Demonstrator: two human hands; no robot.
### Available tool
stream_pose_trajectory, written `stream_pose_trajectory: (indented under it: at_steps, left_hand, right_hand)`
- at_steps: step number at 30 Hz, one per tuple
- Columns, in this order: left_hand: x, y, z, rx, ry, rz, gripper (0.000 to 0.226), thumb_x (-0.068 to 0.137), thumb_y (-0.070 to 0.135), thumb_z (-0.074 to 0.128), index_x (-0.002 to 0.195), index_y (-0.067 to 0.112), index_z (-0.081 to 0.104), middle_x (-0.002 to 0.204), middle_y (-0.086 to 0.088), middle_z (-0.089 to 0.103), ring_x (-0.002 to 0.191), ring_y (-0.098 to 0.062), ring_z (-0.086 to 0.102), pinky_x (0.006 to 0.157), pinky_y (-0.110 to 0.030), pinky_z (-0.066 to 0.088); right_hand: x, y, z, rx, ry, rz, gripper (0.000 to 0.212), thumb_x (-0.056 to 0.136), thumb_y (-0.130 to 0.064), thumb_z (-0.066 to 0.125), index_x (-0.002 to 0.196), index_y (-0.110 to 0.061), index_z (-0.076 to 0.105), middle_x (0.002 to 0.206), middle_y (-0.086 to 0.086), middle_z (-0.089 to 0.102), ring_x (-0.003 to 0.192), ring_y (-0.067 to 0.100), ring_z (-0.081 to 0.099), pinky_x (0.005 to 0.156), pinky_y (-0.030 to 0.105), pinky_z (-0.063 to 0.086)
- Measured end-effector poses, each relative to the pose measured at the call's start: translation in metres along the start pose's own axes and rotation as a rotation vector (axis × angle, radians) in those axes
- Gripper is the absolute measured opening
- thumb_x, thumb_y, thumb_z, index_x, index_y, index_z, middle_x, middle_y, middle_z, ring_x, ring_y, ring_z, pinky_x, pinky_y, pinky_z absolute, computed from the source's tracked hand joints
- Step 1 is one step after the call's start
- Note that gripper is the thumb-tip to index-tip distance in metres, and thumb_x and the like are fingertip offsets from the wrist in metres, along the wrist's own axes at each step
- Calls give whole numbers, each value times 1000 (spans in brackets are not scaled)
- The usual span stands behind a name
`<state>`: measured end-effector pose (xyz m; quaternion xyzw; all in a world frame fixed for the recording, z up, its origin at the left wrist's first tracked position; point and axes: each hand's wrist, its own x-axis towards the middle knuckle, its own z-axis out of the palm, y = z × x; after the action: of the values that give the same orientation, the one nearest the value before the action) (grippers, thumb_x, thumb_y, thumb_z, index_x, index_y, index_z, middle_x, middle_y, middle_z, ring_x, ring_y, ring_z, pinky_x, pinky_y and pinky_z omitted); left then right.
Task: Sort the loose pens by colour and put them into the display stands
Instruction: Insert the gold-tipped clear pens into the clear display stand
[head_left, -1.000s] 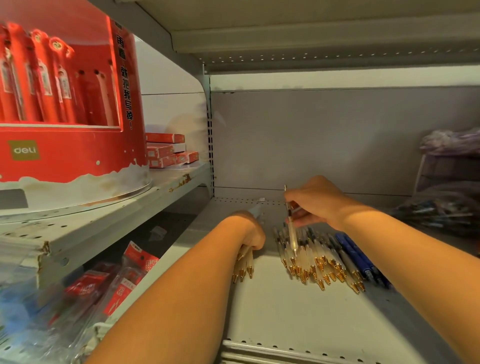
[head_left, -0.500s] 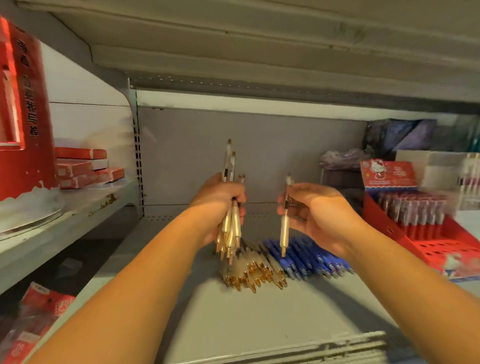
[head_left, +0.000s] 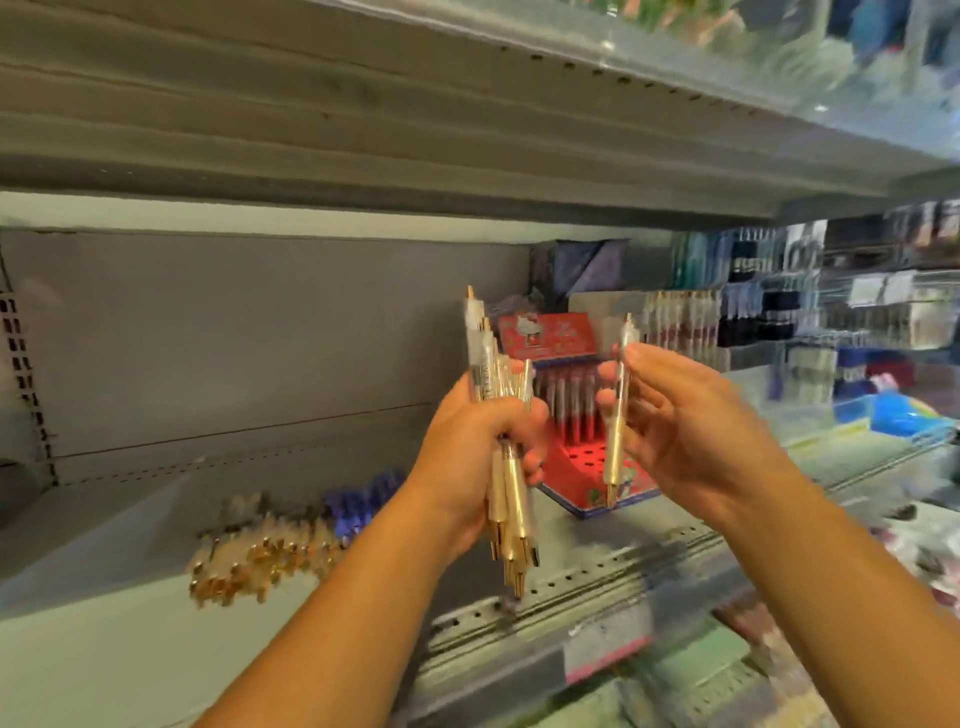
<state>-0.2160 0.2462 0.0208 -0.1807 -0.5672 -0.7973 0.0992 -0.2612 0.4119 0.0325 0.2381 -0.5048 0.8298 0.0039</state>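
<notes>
Here, the red display stand (head_left: 576, 460) sits on the shelf (head_left: 130, 649) behind both hands. The left hand (head_left: 467, 457) grips a bundle of gold-tipped pens (head_left: 511, 493); the right hand (head_left: 696, 431) pinches a single pen (head_left: 616, 452) upright. Align its tip over a free hole before lowering.

Left hand (head_left: 480, 441) grips gold pen bundle (head_left: 506, 467); right hand (head_left: 691, 415) pinches single pen (head_left: 618, 410).
</notes>
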Motion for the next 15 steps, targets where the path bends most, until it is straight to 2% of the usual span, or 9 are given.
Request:
stream_pose_trajectory:
  at_steps: [2,4,10,15]
  left_hand:
    - [8,-18,29,-9,-40,-10,43,54,-3,47,95,11,46,68,-6,50,44,-17,40,42,-24,36]
    - [16,-34,58,5,-48,-6,43,55,-3,47,95,12,46,69,-6,51,45,-18,40,43,-25,35]
    - [48,-75,142,0,-2,45,46,55,-6,45,98,11,46,69,-9,48,45,-20,38,44,-24,34]
    - [70,-101,184,13,24,75,49,55,-5,46,101,12,46,69,-7,50,46,-18,39,47,-25,31]
  right_hand:
    - [-6,-16,-33,13,14,-13,18,92,-20,61,80,-20,74,78,0,72,63,10,67,54,23,55]
    - [-9,-32,-66,14,35,-17,9,92,-21,61,91,-15,69,78,0,72,64,11,67,55,23,56]
    - [-5,-68,-161,-45,40,-5,12,93,-22,59,94,-13,68,79,1,74,65,11,69,58,24,57]
    - [7,-76,-217,-61,8,9,14,93,-22,60,99,-12,67,84,2,75,69,13,71,59,25,57]
